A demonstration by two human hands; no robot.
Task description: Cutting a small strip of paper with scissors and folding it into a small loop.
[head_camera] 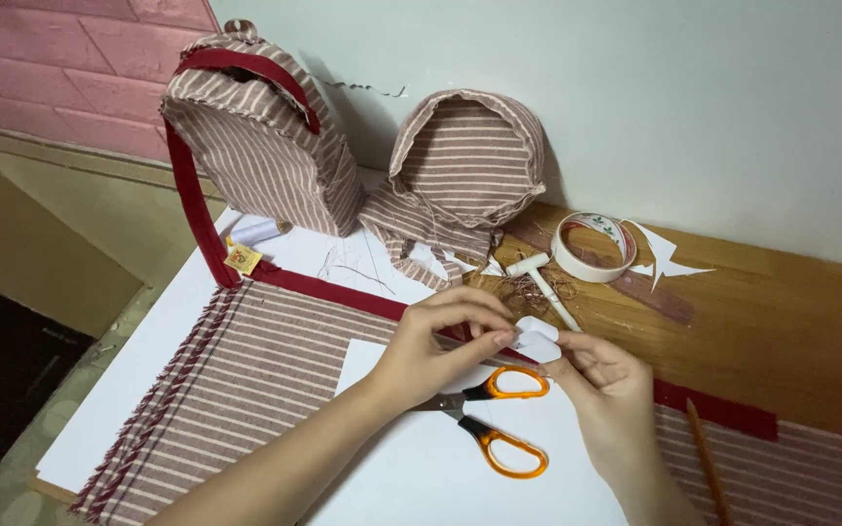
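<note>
Head view | left hand (438, 336) and right hand (604, 375) pinched small white paper piece (536, 336) between closed fingertips | steady, even grip above orange scissors (487, 419) looked wise.

Two hands, one pair of orange-handled scissors (489, 414), one tape roll (593, 247), two striped fabric bag pieces, one pencil (708, 463).
</note>
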